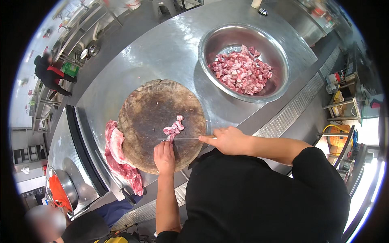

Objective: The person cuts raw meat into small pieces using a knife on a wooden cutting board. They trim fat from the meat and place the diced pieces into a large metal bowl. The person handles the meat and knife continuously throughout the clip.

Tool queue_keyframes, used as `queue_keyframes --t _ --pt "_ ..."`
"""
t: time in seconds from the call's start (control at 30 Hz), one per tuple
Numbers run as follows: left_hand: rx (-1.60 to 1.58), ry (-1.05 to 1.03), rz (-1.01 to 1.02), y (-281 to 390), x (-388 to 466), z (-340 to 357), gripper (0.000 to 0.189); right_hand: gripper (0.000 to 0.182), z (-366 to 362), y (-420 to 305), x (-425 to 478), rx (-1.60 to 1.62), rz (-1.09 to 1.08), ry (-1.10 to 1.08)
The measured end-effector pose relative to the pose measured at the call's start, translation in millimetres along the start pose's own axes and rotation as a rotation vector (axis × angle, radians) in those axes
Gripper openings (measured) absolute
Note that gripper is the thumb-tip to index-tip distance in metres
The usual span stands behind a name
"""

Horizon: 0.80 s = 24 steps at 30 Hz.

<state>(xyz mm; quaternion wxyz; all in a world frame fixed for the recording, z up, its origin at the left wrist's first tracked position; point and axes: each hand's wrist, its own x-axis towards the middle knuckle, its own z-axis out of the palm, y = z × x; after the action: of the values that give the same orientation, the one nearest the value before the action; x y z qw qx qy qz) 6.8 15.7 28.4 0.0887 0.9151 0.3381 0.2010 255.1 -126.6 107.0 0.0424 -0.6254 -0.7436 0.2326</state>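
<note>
On a round wooden chopping block (158, 106), my left hand (164, 156) presses its fingertips on a thin strip of raw meat (171, 137). My right hand (229, 140) is closed around the handle of a knife (185, 138), whose blade lies across the strip just beyond my left fingertips. Several cut meat pieces (174, 127) are on the block past the blade. Larger slabs of raw meat (114, 142) rest along the block's left edge. A wide steel bowl (281, 76) at the upper right holds a heap of diced meat (241, 73).
A sharpening steel or long knife with a dark handle (127, 196) lies left of the slabs. A co-worker (88, 226) is at the lower left beside a metal basin (71, 185) with an orange-red item. Another person (50, 74) stands by far shelves.
</note>
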Motion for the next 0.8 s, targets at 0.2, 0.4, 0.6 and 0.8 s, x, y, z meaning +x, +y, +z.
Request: queue_keyframes --t 0.2,0.4,0.6,0.8 --pt "0.063 0.0 -0.018 9 6 1 0.015 0.054 38 -13 53 0.026 -0.1 0.172" --pt "0.076 0.153 -0.032 6 -10 10 0.019 0.055 30 31 -4 0.036 -0.051 -0.018" --pt "0.062 0.164 -0.066 5 -20 11 0.02 0.054 3 12 0 0.028 -0.039 -0.083" --pt "0.093 0.118 -0.057 9 -17 8 0.019 0.057 48 -16 66 0.041 -0.096 0.048"
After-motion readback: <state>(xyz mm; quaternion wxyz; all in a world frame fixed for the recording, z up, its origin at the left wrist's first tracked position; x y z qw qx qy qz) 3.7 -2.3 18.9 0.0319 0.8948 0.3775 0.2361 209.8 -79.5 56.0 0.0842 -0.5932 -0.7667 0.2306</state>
